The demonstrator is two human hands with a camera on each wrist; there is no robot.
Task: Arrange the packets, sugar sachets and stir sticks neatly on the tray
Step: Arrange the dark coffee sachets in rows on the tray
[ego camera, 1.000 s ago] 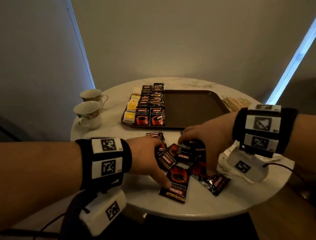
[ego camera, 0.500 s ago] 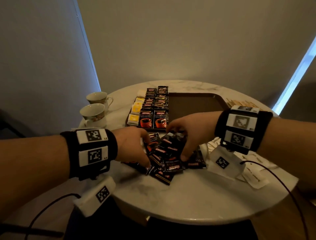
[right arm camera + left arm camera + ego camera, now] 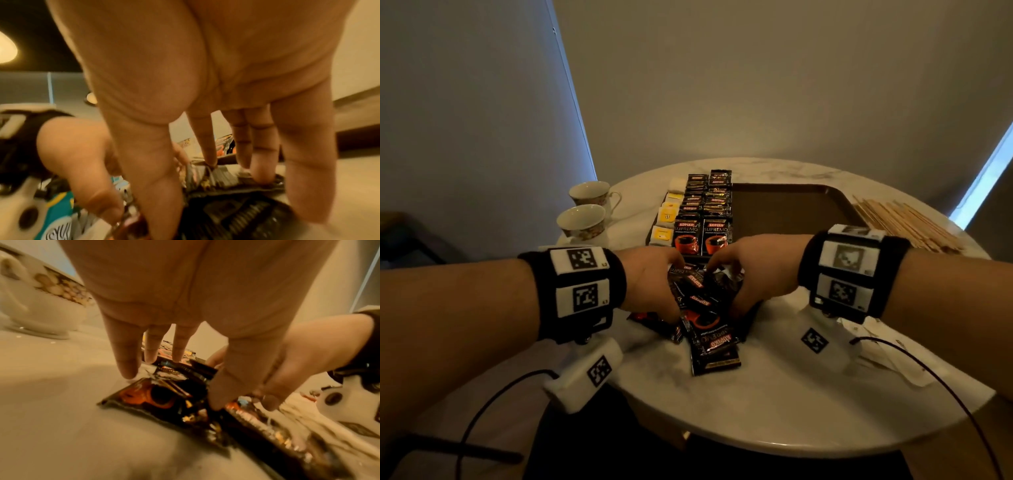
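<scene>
Packets (image 3: pixel 705 308), dark coffee sachets, lie in a loose heap on the surface (image 3: pixel 774 404) just short of the tray (image 3: pixel 791 212), at 6 o'clock from its near rim. Left hand (image 3: pixel 650 284) flanks the heap at 9 o'clock, right hand (image 3: pixel 753 274) at 3 o'clock; both touch it and neither is nearer. Both hands have fingers curled in on the heap's edges, squeezing the bundle between them. In the wrist views the left fingers (image 3: pixel 127 356) and right fingers (image 3: pixel 261 154) point down onto the foil, thumbs on the near side.

Long axes in the heap are mixed; the lowest packet (image 3: pixel 714 346) runs roughly 12 to 6 o'clock and sticks out toward the viewer, outside the squeeze. Judgement: the step in hand is squaring the heap before it goes forward to 12 o'clock, onto the bare tray floor beside the laid rows (image 3: pixel 702 212). That loose packet may be left behind.

Stir sticks (image 3: pixel 904 222) lie on the surface at 3 o'clock of the tray, off it. White sachets (image 3: pixel 876 346) lie near the right wrist, partly covered by the wrist camera. Two cups (image 3: pixel 585 212) stand at 9 o'clock of the tray.

Hidden: the count of packets in the heap, and the fingertip contact under it. Both wrist views are blurred.
</scene>
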